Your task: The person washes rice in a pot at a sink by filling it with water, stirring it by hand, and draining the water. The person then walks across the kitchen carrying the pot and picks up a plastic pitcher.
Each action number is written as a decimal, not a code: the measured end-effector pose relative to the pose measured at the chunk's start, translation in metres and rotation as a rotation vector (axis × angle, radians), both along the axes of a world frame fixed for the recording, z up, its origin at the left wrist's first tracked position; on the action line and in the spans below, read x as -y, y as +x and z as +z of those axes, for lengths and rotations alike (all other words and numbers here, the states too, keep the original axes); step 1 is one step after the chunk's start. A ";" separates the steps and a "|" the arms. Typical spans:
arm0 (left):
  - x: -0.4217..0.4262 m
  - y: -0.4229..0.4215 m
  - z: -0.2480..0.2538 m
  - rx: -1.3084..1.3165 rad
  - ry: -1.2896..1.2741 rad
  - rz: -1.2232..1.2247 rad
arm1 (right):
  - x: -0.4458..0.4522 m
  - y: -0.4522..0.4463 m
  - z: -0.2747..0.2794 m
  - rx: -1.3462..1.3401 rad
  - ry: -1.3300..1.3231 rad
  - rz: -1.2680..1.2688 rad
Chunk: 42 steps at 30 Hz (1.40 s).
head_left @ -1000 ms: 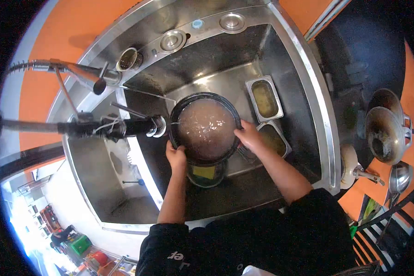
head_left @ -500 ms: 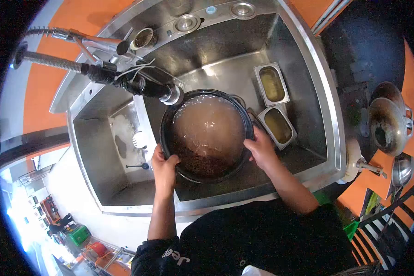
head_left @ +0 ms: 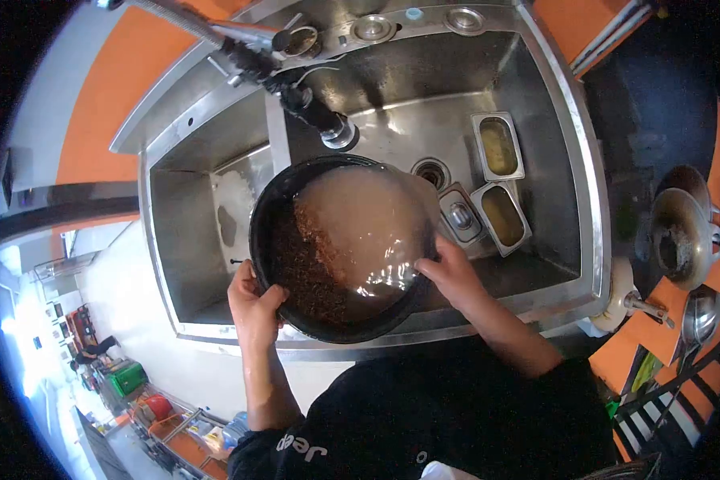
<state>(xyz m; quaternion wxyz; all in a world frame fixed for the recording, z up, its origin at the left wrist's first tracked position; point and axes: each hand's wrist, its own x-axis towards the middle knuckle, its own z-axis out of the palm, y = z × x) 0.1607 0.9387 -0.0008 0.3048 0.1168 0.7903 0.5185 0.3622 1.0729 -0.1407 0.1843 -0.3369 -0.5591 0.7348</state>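
A wide black round pot hangs over the steel sink, tilted so that its contents gather to the right. Cloudy brown water fills its right side. Dark brown grain-like bits lie bare along the left side; I cannot tell their kind. My left hand is closed on the left front rim, thumb over the edge. On the right rim, my right hand grips with its thumb inside and its other fingers hidden beneath. The black spray tap ends just above the pot's far rim.
Two metal containers with yellowish liquid, an upper one and a lower one, stand on the sink's right floor. A metal lid and the drain are beside them. Blackened pans hang at right.
The pot has come nearer to me and to the left, and tipped rightward. Water has shifted right, baring more brown bits at left. The lid and drain now show.
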 end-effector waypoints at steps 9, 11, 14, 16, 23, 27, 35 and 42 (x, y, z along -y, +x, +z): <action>0.043 -0.024 0.001 -0.121 0.020 0.091 | 0.017 -0.038 -0.003 0.011 0.179 0.103; 0.049 -0.027 0.002 -0.130 0.028 0.105 | 0.019 -0.044 -0.003 0.057 0.173 0.119; 0.054 -0.030 0.004 -0.144 0.036 0.113 | 0.022 -0.050 -0.013 0.066 0.123 0.146; 0.056 -0.034 0.003 -0.138 0.051 0.122 | 0.022 -0.053 -0.018 0.088 0.073 0.187; 0.055 -0.043 0.005 -0.362 -0.069 0.039 | 0.032 -0.052 -0.011 -0.064 -0.182 0.063; 0.054 -0.049 0.004 -0.318 -0.041 0.046 | 0.039 -0.050 0.003 -0.119 -0.295 -0.026; 0.044 -0.053 -0.007 -0.292 -0.022 0.011 | 0.041 -0.054 -0.030 -0.255 -0.858 -0.370; 0.037 -0.053 -0.010 -0.281 -0.001 -0.034 | 0.033 -0.069 -0.051 -0.305 -0.947 -0.484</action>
